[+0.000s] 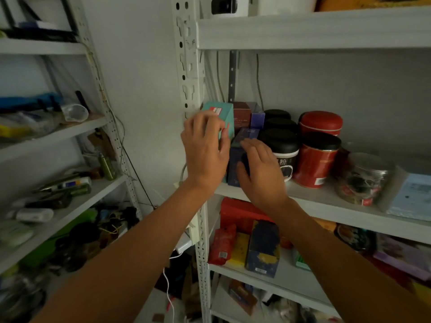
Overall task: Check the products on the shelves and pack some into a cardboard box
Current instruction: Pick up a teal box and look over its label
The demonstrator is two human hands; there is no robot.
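- Your left hand [206, 148] is up at the left end of the white shelf [326, 206]; its grip is closed on the teal box [221, 115], fingers curled over the box's front face and upper part, the box upright and hard against the shelf's perforated post [186, 73]
- Your right hand [260, 170] lies flat on the dark blue box [235, 157] just right of your left grip; the fingers are spread and loose, so that grip is open, resting on the box and not clamped round it
- The dark blue box stands at the shelf's front edge, touching the teal box on its left side
- Behind both grips, further back on the shelf, stand a maroon box [242, 114] and a purple-blue box [257, 117], side by side
- Right of your right grip is a white jar with a black lid [279, 145], touching or nearly touching your fingers; two more black lids sit behind it
- Further right stand a red tin with a black lid [314, 162], a red canister [320, 123] behind it, and a clear jar [363, 180] of small packets
- Below your grips, on the next shelf down, a dark blue carton with yellow patches [263, 248] stands beside a red packet [221, 245]
- No cardboard packing box shows in this view
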